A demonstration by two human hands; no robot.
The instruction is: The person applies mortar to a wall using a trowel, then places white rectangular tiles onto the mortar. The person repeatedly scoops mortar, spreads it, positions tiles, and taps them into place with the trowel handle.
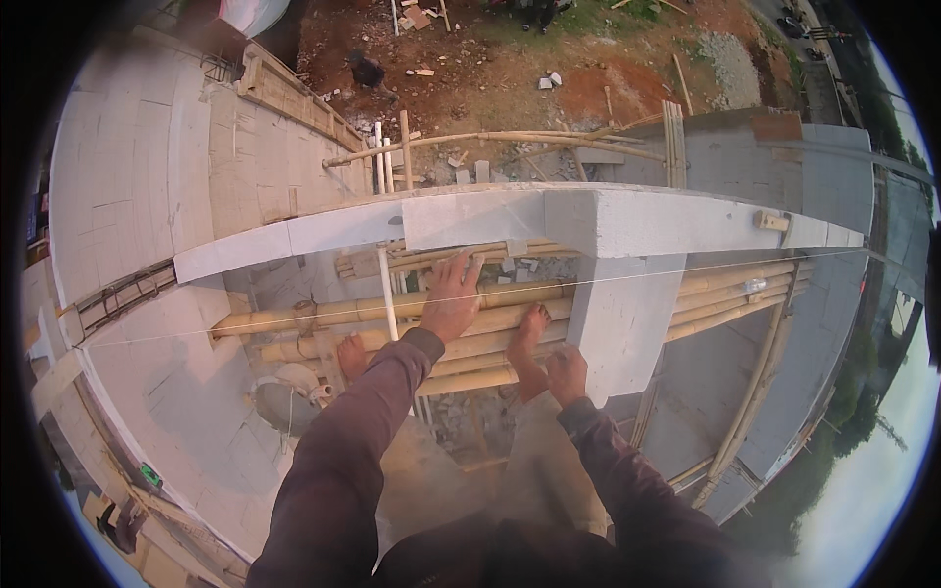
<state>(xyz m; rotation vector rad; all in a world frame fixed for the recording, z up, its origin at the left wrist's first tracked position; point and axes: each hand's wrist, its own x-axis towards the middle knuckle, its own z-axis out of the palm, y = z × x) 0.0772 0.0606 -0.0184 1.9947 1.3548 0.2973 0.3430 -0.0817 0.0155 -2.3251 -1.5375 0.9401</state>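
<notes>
Below the pale block wall (470,218), my left hand (451,299) reaches out over the bamboo poles (520,294). Its fingers are stretched forward and slightly bent; a small greyish patch shows at the fingertips, too small to make out. My right hand (567,375) is closed, close against the left side of a large white block (622,328) that juts from the wall toward me. Whether its curled fingers hold anything is hidden. A taut string (627,279) runs across above the poles. My bare feet stand on the poles.
A round bucket of grey mortar (284,404) sits left of my feet. A white pipe (388,294) stands upright by my left hand. Gaps between the poles show rubble far below. Beyond the wall, a person (366,71) is on the reddish ground. Bamboo rails (500,139) cross behind.
</notes>
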